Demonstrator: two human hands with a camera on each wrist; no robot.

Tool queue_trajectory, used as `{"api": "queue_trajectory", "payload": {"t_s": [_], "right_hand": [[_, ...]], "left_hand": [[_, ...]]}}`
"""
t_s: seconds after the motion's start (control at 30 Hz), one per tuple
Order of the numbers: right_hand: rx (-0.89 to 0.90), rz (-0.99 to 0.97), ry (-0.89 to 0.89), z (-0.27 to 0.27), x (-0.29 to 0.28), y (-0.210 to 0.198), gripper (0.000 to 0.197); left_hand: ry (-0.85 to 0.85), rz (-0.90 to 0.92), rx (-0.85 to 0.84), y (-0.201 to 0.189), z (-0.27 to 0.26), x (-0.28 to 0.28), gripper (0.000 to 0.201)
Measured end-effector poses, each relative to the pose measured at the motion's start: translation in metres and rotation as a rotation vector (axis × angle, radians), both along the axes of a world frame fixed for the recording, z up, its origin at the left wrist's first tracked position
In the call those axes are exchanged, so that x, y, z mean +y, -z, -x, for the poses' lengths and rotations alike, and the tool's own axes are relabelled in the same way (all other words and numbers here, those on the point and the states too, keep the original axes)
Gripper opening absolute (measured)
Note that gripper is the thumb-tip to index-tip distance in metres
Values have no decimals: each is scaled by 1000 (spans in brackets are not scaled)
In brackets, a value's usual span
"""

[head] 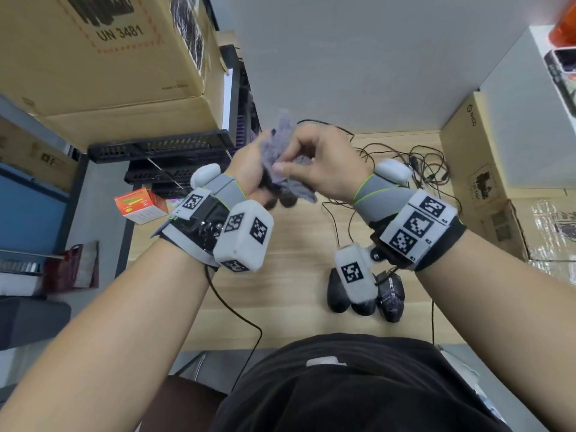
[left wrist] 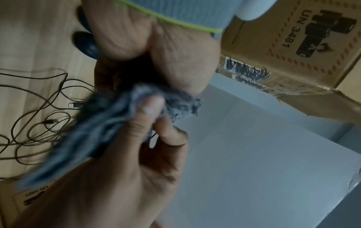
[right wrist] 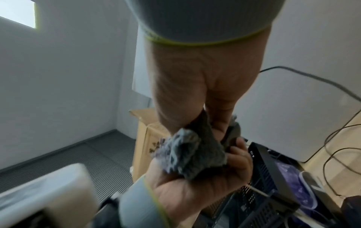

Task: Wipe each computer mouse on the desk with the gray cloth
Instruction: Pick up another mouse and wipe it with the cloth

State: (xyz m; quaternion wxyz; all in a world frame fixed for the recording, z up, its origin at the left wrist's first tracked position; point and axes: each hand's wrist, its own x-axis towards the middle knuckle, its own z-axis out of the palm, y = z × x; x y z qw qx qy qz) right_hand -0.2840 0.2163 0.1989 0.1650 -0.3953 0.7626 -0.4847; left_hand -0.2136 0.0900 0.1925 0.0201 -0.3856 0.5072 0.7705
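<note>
Both hands are raised over the wooden desk with the gray cloth bunched between them. My left hand cups the cloth in its palm, thumb pressing on it. My right hand pinches the cloth from above. Something dark shows between the cloth and the left palm; I cannot tell what it is. Three dark mice lie on the desk under my right wrist. Two more dark mice sit on the desk below the hands.
Tangled black cables lie at the back right of the desk. A cardboard box stands on the right. Black crates under a large carton stand on the left, with a small red and white box nearby.
</note>
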Motion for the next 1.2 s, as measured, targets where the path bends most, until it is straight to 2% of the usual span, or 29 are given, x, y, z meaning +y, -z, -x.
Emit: {"api": "queue_trajectory", "payload": {"t_s": [0.07, 0.1, 0.23, 0.27, 0.3, 0.37, 0.43, 0.47, 0.5, 0.6, 0.67, 0.77, 0.87, 0.93, 1.07, 1.13, 1.2], "right_hand": [[0, -44, -135, -12, -2, -3, 21], [-5, -58, -128, -12, -4, -3, 22], [-131, 52, 220, 11, -9, -1, 29], [-125, 53, 253, 16, -8, -1, 28], [-104, 34, 228, 19, -6, -3, 27], [-50, -49, 57, 16, -1, -8, 28], [-46, -120, -102, 10, 2, -11, 29], [-60, -110, -115, 10, 3, -10, 29], [-79, -68, -72, 14, 3, -9, 30], [-142, 30, 241, 38, 1, -1, 29], [-179, 48, 354, 47, 1, 4, 27], [-188, 72, 256, 38, 0, 5, 28], [-192, 33, 104, 28, 1, 4, 29], [-226, 12, 152, 36, 0, 4, 29], [-245, 15, 379, 52, -3, 10, 26], [-203, 69, 340, 42, -2, 12, 25], [-129, 82, 202, 26, 3, 15, 24]], "left_hand": [[38, 74, -40, 0, 0, -6, 36], [48, 74, -45, -3, -1, -5, 35], [17, -22, 63, -12, 2, 15, 37], [9, -34, 81, -11, 2, 18, 40], [15, -51, 99, -11, 1, 20, 40], [49, -75, 110, -8, 2, 19, 31], [44, -92, 72, -11, 1, 21, 33], [41, -83, 60, -13, 1, 22, 34], [41, -75, 58, -13, 2, 23, 34], [51, -17, 23, -16, 2, 25, 38], [60, -4, 30, -14, 3, 25, 41], [35, 9, 68, -16, 7, 24, 50], [16, 10, 62, -16, 8, 22, 47], [52, 38, 18, -15, 7, 22, 48], [94, 66, 11, -12, 8, 24, 44], [54, 50, 34, -14, 11, 21, 51], [-9, -25, 55, -14, 14, 14, 57]]}}
